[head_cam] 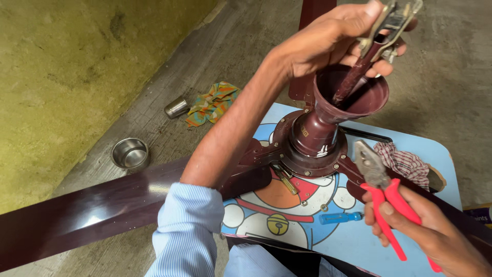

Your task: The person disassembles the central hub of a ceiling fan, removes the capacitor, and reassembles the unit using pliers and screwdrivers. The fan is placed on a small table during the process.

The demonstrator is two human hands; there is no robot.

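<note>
From the head view we see our left hand (341,33) closed around the top of a maroon downrod (353,79) and the metal bracket (392,18) at its end, holding both above the cup-shaped canopy (351,100) of a maroon ceiling fan (307,146). The rod runs down into that cup. The fan lies on a small blue worktop (435,154) with a cartoon print, one long blade (87,210) reaching out over the concrete floor (451,77). Our right hand (425,231) is clamped on the red handles of a pair of pliers (382,187), nose pointing up just beside the fan body; the nose appears shut. A blue screwdriver (341,218) and a checked rag (405,161) lie on the worktop. On the floor sit two steel cups (130,153) and a colourful cloth (212,102).
</note>
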